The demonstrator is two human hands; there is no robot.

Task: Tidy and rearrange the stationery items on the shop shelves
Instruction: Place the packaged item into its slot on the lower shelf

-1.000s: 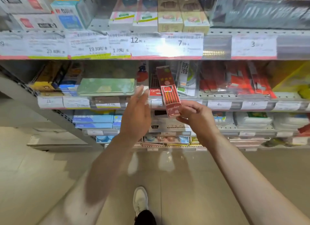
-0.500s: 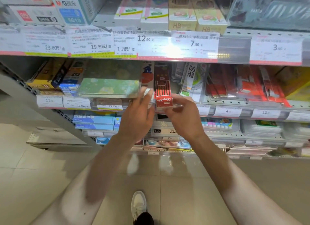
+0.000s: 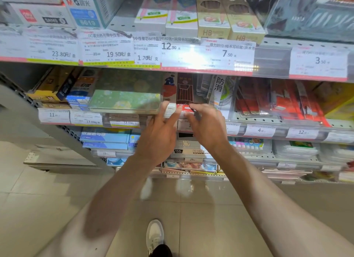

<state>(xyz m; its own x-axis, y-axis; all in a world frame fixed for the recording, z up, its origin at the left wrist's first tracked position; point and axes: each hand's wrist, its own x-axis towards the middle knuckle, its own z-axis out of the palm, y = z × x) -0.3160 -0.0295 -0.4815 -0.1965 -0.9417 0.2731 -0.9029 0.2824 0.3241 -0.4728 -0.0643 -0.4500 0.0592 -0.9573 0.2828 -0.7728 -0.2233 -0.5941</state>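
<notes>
Red pencil pack (image 3: 184, 93): flat cardboard box w/ clear window showing dark red pencils in a row. It sits on the middle shelf (image 3: 268, 120), standing tilted back, wedged between a white-and-red carton (image 3: 169, 90) at its 9 o'clock and glossy plastic-wrapped packs (image 3: 218, 92) at 3 o'clock.

Left hand (image 3: 161, 134) at approx 7 o'clock of the pack: fingers spread and loose, tips resting on the low white front of the carton and the pack's bottom edge; not gripping anything. Right hand (image 3: 207, 126) at 5 o'clock of the pack: fingers curled, tips at the pack's lower right corner. Cannot tell if it pinches the pack or only touches it.

Green tin case (image 3: 124, 103) at 9 o'clock of the hands: flat rectangle, rounded corners, floral print, slick finish, top of a stack. Further at 9 o'clock, yellow boxes (image 3: 49, 90), matte card. At 3 o'clock, red blister packs (image 3: 283, 101) in shiny film.

Upper shelf at 12 o'clock: kraft-card HB pencil boxes (image 3: 229, 26) w/ cutout windows, pale pencil cartons (image 3: 166, 21) beside them, paper price tags (image 3: 226, 53) behind glaring plastic strip. Metal shelves are perforated. Floor (image 3: 57, 199) is smooth beige tile; a white shoe (image 3: 154, 233) at 6 o'clock.
</notes>
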